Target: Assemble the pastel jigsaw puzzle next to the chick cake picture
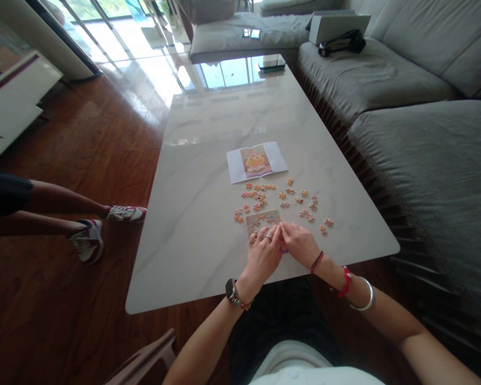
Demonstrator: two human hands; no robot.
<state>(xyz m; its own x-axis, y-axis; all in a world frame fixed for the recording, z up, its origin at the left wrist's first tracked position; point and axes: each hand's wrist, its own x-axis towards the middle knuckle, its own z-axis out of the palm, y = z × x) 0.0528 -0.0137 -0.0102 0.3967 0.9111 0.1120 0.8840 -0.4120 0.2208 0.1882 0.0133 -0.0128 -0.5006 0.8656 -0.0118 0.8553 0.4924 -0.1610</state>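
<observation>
A partly assembled jigsaw puzzle lies near the table's front edge, its lower part covered by my hands. My left hand rests over it with the fingers apart, and its index fingertip meets the right hand. At the puzzle's right edge, my right hand has thumb and fingers pinched together; whatever is between them is hidden. Loose puzzle pieces in orange and pink lie scattered behind the puzzle, with more pieces off to the right. Beyond them is a creased paper sheet printed with a yellow cartoon figure.
The glossy white marbled table has a phone at its far end. A grey sofa runs along the right, carrying black headphones and a box. Another person's legs stand at the left; a plastic stool is below.
</observation>
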